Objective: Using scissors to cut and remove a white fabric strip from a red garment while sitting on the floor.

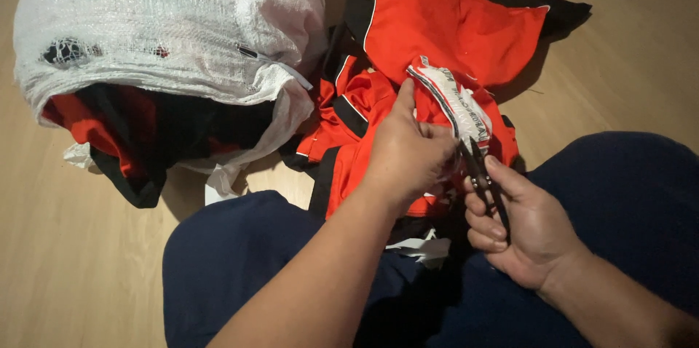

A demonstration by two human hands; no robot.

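The left hand (408,155) pinches the white printed fabric label (455,104) on the red-and-black garment (437,35) at twelve o'clock; the right hand (520,228) is closed around small black thread snips (482,173). Best keep the label taut, blades clear of the cloth.

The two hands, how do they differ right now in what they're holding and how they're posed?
The left hand pinches the red and black garment at its white band, back of the hand up, thumb raised. The right hand grips small black thread snips, palm turned up, fingers curled round them, blades pointing at the band. The left hand sits higher in view; the right sits lower, by the knee. Both are bare and meet over the same garment.
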